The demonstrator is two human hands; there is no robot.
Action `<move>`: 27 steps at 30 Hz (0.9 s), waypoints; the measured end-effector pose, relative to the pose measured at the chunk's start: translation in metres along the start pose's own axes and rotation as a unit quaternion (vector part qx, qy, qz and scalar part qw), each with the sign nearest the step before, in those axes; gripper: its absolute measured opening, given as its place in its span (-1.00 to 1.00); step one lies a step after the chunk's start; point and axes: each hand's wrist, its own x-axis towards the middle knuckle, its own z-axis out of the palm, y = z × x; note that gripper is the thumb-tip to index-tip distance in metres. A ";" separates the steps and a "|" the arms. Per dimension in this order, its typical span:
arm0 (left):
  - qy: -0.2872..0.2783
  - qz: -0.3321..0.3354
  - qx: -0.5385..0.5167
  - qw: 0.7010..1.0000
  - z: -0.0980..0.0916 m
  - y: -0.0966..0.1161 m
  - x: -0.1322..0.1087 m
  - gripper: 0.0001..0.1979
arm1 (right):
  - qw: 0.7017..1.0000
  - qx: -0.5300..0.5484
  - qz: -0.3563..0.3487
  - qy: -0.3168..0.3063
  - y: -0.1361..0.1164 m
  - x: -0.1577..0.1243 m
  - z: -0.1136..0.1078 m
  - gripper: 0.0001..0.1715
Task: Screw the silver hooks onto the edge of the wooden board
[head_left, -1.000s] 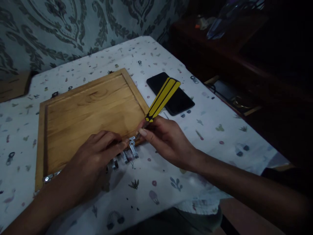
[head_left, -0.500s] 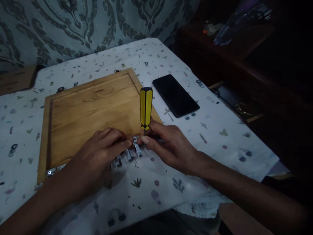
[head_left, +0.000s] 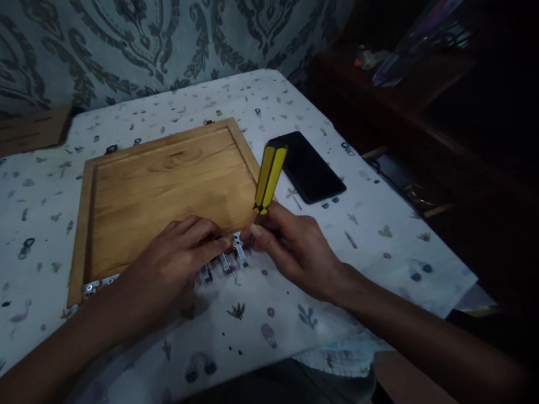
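Note:
My right hand (head_left: 295, 241) is closed around the shaft of a screwdriver (head_left: 270, 177), low down near its yellow and black handle. The handle points up and leans to the right; the tip is hidden by my fingers. Bent and closed, my left hand (head_left: 181, 252) presses thumb and fingertips on a silvery metal hinge (head_left: 239, 247) at the front edge of a framed wooden panel (head_left: 168, 196). More metal arms stick out beneath these fingers. Another metal fitting (head_left: 90, 288) sits at the panel's front left corner, partly behind my left wrist.
A black phone (head_left: 314, 171) lies on the patterned tablecloth (head_left: 357, 269), right of the panel. Brown cardboard (head_left: 36, 132) rests at the back left. A patterned wall (head_left: 168, 39) rises behind the table, and dark furniture (head_left: 400, 106) stands to the right.
The screwdriver handle has tipped from nearly upright to leaning right. My right hand has shifted slightly right, while my left hand keeps its place on the hinge. The view has moved a little.

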 end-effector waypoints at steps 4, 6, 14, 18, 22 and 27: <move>0.008 0.005 0.013 1.000 0.000 0.000 0.002 -0.63 | 0.992 0.114 0.027 0.041 0.009 -0.001 0.001 -0.80; -0.006 0.000 0.017 1.000 -0.002 0.001 0.004 -0.64 | 0.983 0.175 0.032 0.045 0.012 0.000 0.004 -0.80; -0.004 0.001 0.018 1.000 -0.004 0.001 0.004 -0.63 | 0.977 0.199 0.059 0.048 0.009 0.001 0.009 -0.62; -0.007 0.012 0.010 1.000 -0.002 0.000 0.003 -0.63 | 0.980 0.185 0.047 0.051 0.007 0.002 0.007 -0.57; 0.018 0.006 -0.003 1.000 0.001 -0.001 0.002 -0.60 | 0.985 0.162 0.036 0.042 0.010 0.001 0.007 -0.52; -0.009 0.011 0.001 1.000 0.001 -0.003 0.001 -0.59 | 0.989 0.141 0.017 0.031 0.013 0.002 0.007 -0.55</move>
